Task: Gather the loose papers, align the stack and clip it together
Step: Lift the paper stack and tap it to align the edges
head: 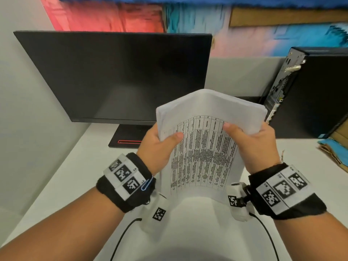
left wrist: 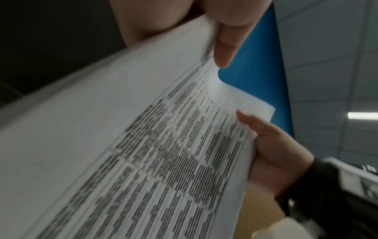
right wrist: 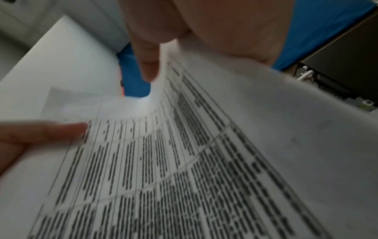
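A stack of white papers (head: 203, 147) with a printed table on its front sheet is held upright above the desk, its top bowed toward the monitor. My left hand (head: 163, 142) grips the stack's left edge, thumb on the front. My right hand (head: 243, 134) grips the right edge the same way. A blue paper clip (head: 146, 184) hangs on my left wristband. The left wrist view shows the papers (left wrist: 143, 145) with my left thumb (left wrist: 227, 42) pressed on them and my right hand (left wrist: 276, 158) opposite. In the right wrist view, the papers (right wrist: 204, 161) are blurred.
A dark monitor (head: 116, 76) stands at the back of the white desk (head: 75, 185). A black computer tower (head: 310, 91) stands at the back right. Cardboard with something blue on it (head: 335, 147) lies at the right edge. Cables run from both wrist cameras toward me.
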`<state>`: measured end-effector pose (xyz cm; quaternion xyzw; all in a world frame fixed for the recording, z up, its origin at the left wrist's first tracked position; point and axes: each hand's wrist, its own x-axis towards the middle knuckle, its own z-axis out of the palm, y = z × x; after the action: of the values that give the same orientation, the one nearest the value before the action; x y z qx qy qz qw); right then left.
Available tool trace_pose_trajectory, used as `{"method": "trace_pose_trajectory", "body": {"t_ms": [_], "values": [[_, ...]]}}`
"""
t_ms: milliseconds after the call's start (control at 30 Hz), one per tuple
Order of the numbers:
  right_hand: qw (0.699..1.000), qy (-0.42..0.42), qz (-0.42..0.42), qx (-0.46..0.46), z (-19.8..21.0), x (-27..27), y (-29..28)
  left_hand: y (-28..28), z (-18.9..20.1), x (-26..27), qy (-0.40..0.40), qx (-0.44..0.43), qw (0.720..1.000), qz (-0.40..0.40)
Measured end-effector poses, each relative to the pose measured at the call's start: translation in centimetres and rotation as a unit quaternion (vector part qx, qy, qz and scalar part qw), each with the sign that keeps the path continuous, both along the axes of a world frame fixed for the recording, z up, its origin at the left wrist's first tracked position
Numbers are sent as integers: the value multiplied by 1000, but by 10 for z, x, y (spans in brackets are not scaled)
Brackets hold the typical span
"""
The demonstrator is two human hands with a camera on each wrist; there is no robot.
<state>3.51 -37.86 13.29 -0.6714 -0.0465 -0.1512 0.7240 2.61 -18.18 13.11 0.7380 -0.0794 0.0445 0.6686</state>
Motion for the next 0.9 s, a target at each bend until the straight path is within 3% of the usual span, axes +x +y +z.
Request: {"method": "trace_pose_trajectory", "body": {"t_ms": [100, 233, 367, 467, 567, 700, 900], "values": [[998, -32, -42, 16, 0, -6, 6, -8, 0, -8, -30, 20, 997, 64], [996, -68, -59, 11, -1, -17, 13, -12, 2, -19, -132, 9, 988, 83], [998, -17, -55, -5, -13, -19, 17, -12, -5, -19, -99, 14, 984, 146], [997, -35, -64, 3, -12, -25, 15, -7, -5, -23, -110, -1, 978, 175], [997, -50, -64, -15, -13, -30, 13, -2, -6, -25, -122, 4, 980, 158], [999, 1, -38, -10, -17, -27, 12, -2, -17, -26, -124, 44, 981, 141], [1000, -6, -4, -4, -11, -28, 8, -4, -18, -28, -95, 5, 982, 166]]}}
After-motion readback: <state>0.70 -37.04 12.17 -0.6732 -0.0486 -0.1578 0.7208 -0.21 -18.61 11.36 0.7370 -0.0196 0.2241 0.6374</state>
